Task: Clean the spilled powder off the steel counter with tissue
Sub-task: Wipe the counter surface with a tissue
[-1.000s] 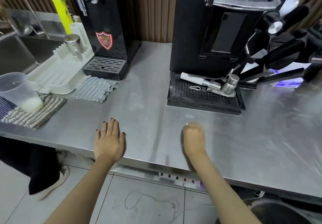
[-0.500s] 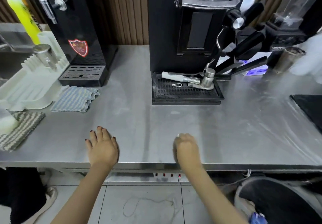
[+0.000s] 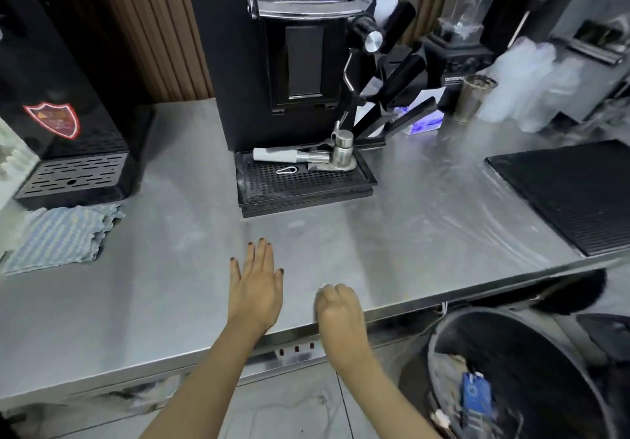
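Balling tissue (image 3: 324, 286) in right hand (image 3: 339, 312), fingers curled shut near counter (image 3: 409, 234) edge; left hand (image 3: 255, 288) flat, fingers together. Soft, light wad: likely needed firm pressing.

On the steel counter (image 3: 163, 302) the coffee machine (image 3: 272, 63) stands at the back centre, its drip tray (image 3: 303, 186) in front of it. To its left stands a dispenser (image 3: 58, 114), with a folded cloth (image 3: 58, 237) lying before it. A ribbed mat (image 3: 576, 189) lies on the counter's right end — behind it, what may be stacked cups (image 3: 525, 87). Near the front edge the left hand (image 3: 255, 288) lies flat, the right hand (image 3: 337, 309) just beside it. Below that edge, at the right, sits a bin (image 3: 511, 380).
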`<state>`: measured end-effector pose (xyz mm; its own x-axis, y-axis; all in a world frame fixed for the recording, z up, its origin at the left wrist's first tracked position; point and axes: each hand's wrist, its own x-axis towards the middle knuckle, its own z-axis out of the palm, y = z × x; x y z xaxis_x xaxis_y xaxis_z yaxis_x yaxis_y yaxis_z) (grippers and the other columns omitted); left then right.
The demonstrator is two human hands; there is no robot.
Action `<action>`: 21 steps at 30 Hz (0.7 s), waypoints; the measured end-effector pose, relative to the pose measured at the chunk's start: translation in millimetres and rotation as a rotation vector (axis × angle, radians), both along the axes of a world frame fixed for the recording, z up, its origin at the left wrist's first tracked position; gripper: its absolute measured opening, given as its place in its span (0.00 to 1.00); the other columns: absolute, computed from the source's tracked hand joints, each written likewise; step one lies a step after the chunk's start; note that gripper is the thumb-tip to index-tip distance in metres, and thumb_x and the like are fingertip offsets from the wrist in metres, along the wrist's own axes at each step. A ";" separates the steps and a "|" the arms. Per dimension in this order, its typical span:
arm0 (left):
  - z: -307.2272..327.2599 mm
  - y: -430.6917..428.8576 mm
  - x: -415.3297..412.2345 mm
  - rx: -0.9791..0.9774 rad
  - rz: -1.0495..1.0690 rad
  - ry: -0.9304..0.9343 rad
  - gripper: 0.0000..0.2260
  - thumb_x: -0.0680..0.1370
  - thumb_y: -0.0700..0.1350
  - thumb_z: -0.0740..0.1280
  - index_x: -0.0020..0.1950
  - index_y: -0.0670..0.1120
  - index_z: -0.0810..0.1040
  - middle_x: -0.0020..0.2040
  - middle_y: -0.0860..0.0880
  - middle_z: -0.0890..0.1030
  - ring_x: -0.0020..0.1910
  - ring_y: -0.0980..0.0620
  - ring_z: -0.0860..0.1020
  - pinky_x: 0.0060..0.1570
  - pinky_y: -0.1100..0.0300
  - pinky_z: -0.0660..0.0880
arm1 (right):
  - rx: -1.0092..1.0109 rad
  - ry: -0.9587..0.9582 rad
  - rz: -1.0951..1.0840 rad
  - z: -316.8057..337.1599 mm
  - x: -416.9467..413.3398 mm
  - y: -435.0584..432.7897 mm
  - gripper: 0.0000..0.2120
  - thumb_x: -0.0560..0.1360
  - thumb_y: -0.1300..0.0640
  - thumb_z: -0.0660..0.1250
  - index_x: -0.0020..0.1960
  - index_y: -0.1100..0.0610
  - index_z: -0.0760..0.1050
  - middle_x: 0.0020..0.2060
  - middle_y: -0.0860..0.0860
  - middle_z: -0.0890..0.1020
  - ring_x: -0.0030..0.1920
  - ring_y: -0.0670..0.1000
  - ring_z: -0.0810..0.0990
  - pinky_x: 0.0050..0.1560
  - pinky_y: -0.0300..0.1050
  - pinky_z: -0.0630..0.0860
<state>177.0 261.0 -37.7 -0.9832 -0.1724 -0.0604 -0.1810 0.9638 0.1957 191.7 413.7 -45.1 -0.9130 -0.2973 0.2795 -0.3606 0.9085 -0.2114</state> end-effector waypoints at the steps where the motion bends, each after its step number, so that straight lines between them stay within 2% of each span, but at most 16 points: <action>1: -0.1 -0.3 0.3 0.005 0.000 0.000 0.24 0.81 0.50 0.43 0.76 0.45 0.43 0.77 0.49 0.43 0.75 0.50 0.41 0.73 0.47 0.41 | -0.002 0.024 0.059 -1.5 4.4 0.8 0.16 0.45 0.69 0.77 0.24 0.56 0.73 0.24 0.50 0.74 0.26 0.50 0.73 0.35 0.39 0.62; 3: 0.1 -1.3 1.1 0.007 0.002 -0.006 0.24 0.81 0.51 0.43 0.76 0.45 0.44 0.77 0.49 0.43 0.76 0.50 0.41 0.74 0.48 0.42 | 0.046 0.080 0.052 4.0 -5.2 31.0 0.12 0.49 0.67 0.75 0.25 0.55 0.74 0.24 0.49 0.75 0.26 0.50 0.73 0.33 0.37 0.64; 5: 0.2 -1.4 1.5 0.005 -0.005 -0.006 0.24 0.81 0.51 0.42 0.76 0.45 0.44 0.77 0.49 0.43 0.76 0.50 0.41 0.74 0.48 0.43 | 0.058 0.085 -0.155 13.5 -22.3 78.8 0.04 0.57 0.66 0.67 0.26 0.59 0.75 0.25 0.53 0.77 0.26 0.54 0.75 0.26 0.41 0.69; 6: -0.1 -1.6 1.7 0.004 -0.005 -0.007 0.24 0.81 0.51 0.42 0.76 0.45 0.44 0.77 0.49 0.43 0.76 0.50 0.41 0.74 0.48 0.43 | 0.038 0.047 -0.277 18.0 -32.0 101.3 0.05 0.59 0.68 0.64 0.27 0.61 0.75 0.26 0.56 0.77 0.27 0.58 0.76 0.25 0.42 0.69; 9: -1.1 -1.4 0.3 0.004 -0.005 -0.003 0.24 0.81 0.51 0.42 0.76 0.45 0.43 0.77 0.49 0.43 0.76 0.50 0.41 0.74 0.48 0.44 | -0.038 -0.127 -0.515 25.5 -41.1 115.3 0.08 0.52 0.76 0.67 0.25 0.65 0.72 0.26 0.59 0.75 0.29 0.59 0.76 0.25 0.43 0.65; 12: -2.1 -3.4 -1.0 0.008 -0.005 0.000 0.24 0.81 0.51 0.42 0.76 0.45 0.43 0.77 0.49 0.43 0.76 0.50 0.41 0.74 0.48 0.43 | -0.069 -0.063 -0.382 14.4 -21.5 50.6 0.08 0.47 0.69 0.68 0.20 0.59 0.71 0.21 0.52 0.74 0.24 0.52 0.73 0.24 0.36 0.69; 16: -3.0 -4.2 -2.7 0.022 -0.002 0.004 0.24 0.81 0.51 0.42 0.76 0.46 0.44 0.77 0.50 0.43 0.76 0.50 0.41 0.74 0.48 0.43 | -0.002 0.056 -0.049 4.8 16.4 -8.1 0.07 0.53 0.66 0.65 0.23 0.55 0.73 0.23 0.47 0.73 0.26 0.47 0.72 0.28 0.35 0.67; 18: -3.8 -3.8 -3.9 0.020 -0.014 0.005 0.24 0.81 0.51 0.42 0.76 0.46 0.44 0.77 0.50 0.44 0.76 0.51 0.42 0.74 0.48 0.43 | 0.046 0.089 -0.059 9.6 7.5 18.3 0.11 0.47 0.64 0.72 0.23 0.53 0.74 0.23 0.46 0.74 0.26 0.46 0.73 0.26 0.34 0.64; 19: -4.5 -3.8 -4.3 0.022 -0.017 0.006 0.24 0.81 0.51 0.42 0.76 0.46 0.44 0.77 0.50 0.43 0.76 0.51 0.42 0.74 0.48 0.43 | 0.061 0.071 -0.120 12.8 -0.5 39.7 0.11 0.47 0.65 0.73 0.23 0.53 0.74 0.24 0.46 0.75 0.26 0.47 0.73 0.25 0.33 0.64; 21: -5.8 -4.1 -2.8 0.024 -0.017 0.001 0.24 0.81 0.51 0.42 0.76 0.46 0.44 0.77 0.50 0.43 0.76 0.51 0.42 0.74 0.48 0.43 | 0.078 0.031 -0.273 17.4 -18.9 90.6 0.09 0.53 0.68 0.69 0.24 0.55 0.74 0.24 0.49 0.77 0.25 0.50 0.75 0.24 0.35 0.68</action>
